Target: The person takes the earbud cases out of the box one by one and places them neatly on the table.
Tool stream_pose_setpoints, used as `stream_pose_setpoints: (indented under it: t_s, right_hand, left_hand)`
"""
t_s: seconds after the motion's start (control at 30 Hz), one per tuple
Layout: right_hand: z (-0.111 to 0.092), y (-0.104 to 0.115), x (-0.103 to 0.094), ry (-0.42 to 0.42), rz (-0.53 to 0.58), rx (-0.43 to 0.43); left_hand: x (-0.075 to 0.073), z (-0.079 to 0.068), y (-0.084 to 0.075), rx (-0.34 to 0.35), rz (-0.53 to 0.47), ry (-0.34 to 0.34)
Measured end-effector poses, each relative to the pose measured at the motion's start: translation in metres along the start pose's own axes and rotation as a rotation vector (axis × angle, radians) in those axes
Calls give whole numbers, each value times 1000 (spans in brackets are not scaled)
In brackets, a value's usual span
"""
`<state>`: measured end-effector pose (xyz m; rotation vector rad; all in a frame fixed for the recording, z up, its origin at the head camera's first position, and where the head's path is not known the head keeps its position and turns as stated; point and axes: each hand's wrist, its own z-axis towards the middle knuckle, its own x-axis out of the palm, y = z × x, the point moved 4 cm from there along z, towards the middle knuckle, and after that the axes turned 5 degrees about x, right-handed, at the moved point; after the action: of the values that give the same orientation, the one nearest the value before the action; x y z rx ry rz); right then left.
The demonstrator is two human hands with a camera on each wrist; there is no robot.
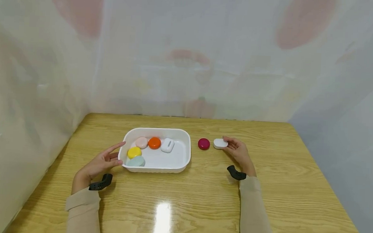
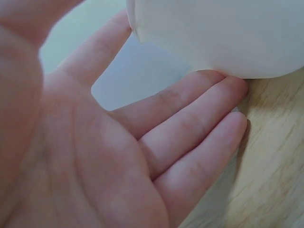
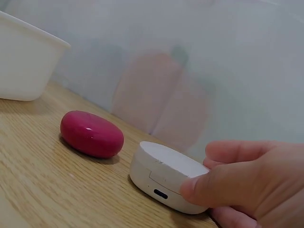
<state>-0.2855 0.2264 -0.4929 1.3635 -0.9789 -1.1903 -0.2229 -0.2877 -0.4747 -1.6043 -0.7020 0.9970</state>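
Note:
My right hand [image 1: 239, 153] pinches the right end of a white oval earbud case [image 1: 219, 144], thumb on its near side. A charging port shows on the case in the right wrist view, where its base seems to meet the table. Just left of it lies a rounded magenta case [image 1: 203, 143], apart from my fingers. At the left end of a white plastic basin [image 1: 186, 155], my left hand [image 1: 96, 166] touches the wall with fairly straight, spread fingers. Inside are an orange case [image 1: 154, 143], a white earbud case [image 1: 167, 145], and pale pink [image 1: 142, 142], yellow [image 1: 134, 153] and pale green [image 1: 136, 161] ones.
Everything stands on a wood-grain table [image 1: 201, 201]. A pale printed curtain [image 1: 188, 88] hangs behind the table's far edge and along both sides. Black wrist mounts [image 1: 236, 173] sit on both wrists.

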Motion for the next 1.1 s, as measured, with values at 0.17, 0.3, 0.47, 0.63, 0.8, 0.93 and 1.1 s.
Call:
stream_pose_setpoints:
  t_s: [0.17, 0.3, 0.47, 0.63, 0.8, 0.93, 1.1]
  right_hand:
    - [-3, 4, -2, -37, 1, 41]
    - [-7, 14, -4, -116, 1, 55]
    - [-8, 35, 3, -147, 57, 0]
    - [-4, 57, 27, -67, 72, -38]
    - [-3, 75, 60, 13, 38, 1]
    - [-3, 87, 88, 81, 15, 14]
    - [-3, 99, 125, 249, 5, -23]
  left_hand:
    - [0, 1, -1, -9, 1, -1]
    - [0, 0, -1, -13, -4, -2]
    - [0, 0, -1, -15, -8, -9]
    - [0, 0, -2, -18, -17, -24]
    - [1, 1, -1, -27, -18, -27]
    - [1, 1, 0, -34, -21, -29]
    - [1, 1, -1, -49, -13, -34]
